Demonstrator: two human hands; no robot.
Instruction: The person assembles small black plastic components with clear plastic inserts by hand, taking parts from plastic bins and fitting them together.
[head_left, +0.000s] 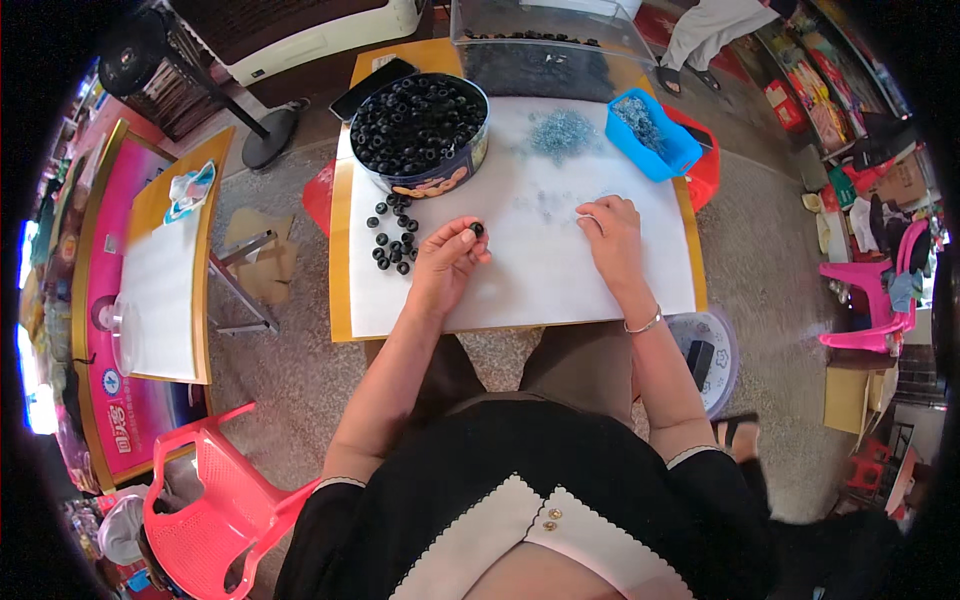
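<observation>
Between the thumb and fingers of my left hand (445, 262) is a small black round part (477, 229) with a hole in it. The hand is low over the white tabletop (520, 285), right of several loose black parts (397, 247) like it. A round tin (437, 184) heaped with more of them stands just behind. My right hand (614, 238) rests at the right of the table, thumb and forefinger pinched; whatever is in them is too small to make out. Near its fingertips lie scattered tiny clear pieces (545, 204). Farther back is a bluish pile of such pieces (562, 135).
A blue plastic tub (672, 158) of small clear pieces sits at the table's right edge. A phone (372, 88) lies behind the tin, and a clear bin (540, 70) holds black parts at the back. A pink chair (222, 500) stands left; another person's legs (705, 45) show far right.
</observation>
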